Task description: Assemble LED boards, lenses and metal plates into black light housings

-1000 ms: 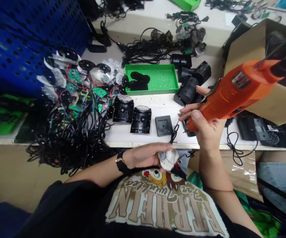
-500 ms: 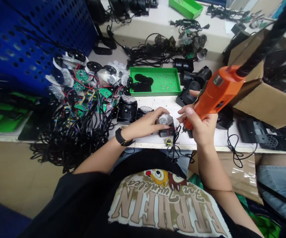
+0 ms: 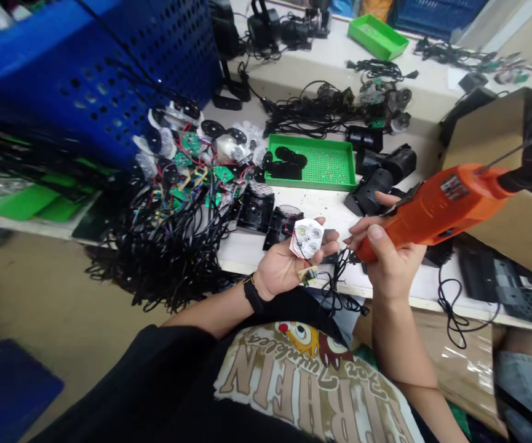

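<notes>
Now the left hand (image 3: 277, 271) has rolled palm up, where half a second ago it was palm down over the surface (image 3: 238, 253). It has hold of a white plate (image 3: 309, 239), fingers curled behind it, just above the surface's front edge. The turn brings four round lenses into plain sight, so I'd judge that side can be looked over now; the plate seems loose, not yet fixed to anything.

A small board (image 3: 308, 275) hangs by wires below the plate, beside the palm, and a looped black cord (image 3: 337, 283) droops near the edge. Across from it the right hand (image 3: 392, 264) is wrapped around an orange driver (image 3: 441, 203), as it was a second ago. The driver is clear of the plate, so to my eye no screw is being driven at this moment.

Partly hidden behind the left fingers is a dark part (image 3: 330, 255). Farther off come two black shells (image 3: 256, 206), with a heap of cords (image 3: 173, 252) to their left, then a green tray (image 3: 309, 183) with black discs and tiny bits in it. A carton (image 3: 482, 135) stands to the right, a blue basket (image 3: 173, 61) to the left.
</notes>
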Demonstrator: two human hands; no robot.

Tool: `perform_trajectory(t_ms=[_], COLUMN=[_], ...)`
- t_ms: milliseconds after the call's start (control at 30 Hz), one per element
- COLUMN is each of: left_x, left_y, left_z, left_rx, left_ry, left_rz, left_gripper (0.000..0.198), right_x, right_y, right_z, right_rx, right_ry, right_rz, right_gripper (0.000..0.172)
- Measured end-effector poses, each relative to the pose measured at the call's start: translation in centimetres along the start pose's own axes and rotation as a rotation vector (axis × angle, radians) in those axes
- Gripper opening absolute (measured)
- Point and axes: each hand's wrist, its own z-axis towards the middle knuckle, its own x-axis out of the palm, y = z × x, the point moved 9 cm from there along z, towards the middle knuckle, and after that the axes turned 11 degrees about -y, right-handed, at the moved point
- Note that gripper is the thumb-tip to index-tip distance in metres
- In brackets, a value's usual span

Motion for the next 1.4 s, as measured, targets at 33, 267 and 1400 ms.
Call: perform_trajectory(t_ms=[33, 267, 1400], left_x=[0.1, 0.4, -1.6], left_y=[0.1, 0.1, -5.8], left_z=[-0.2, -1.1, 0.2], left_rx=[-0.005, -0.054, 0.88], left_ry=[-0.005, -0.043, -0.309], left_rz=[-0.017, -0.113, 1.289], left_gripper=[0.043, 0.043, 0.029], right_x=[0.3, 1.0, 0.5], right_y=[-0.2, -1.1, -3.5], right_z=[-0.1, -0.8, -2.1], right_rx=[0.01, 0.023, -0.08], right_ry=[0.011, 0.023, -0.158], right_rz=[-0.001, -0.091, -0.072], right_gripper=[0.026, 0.034, 0.038])
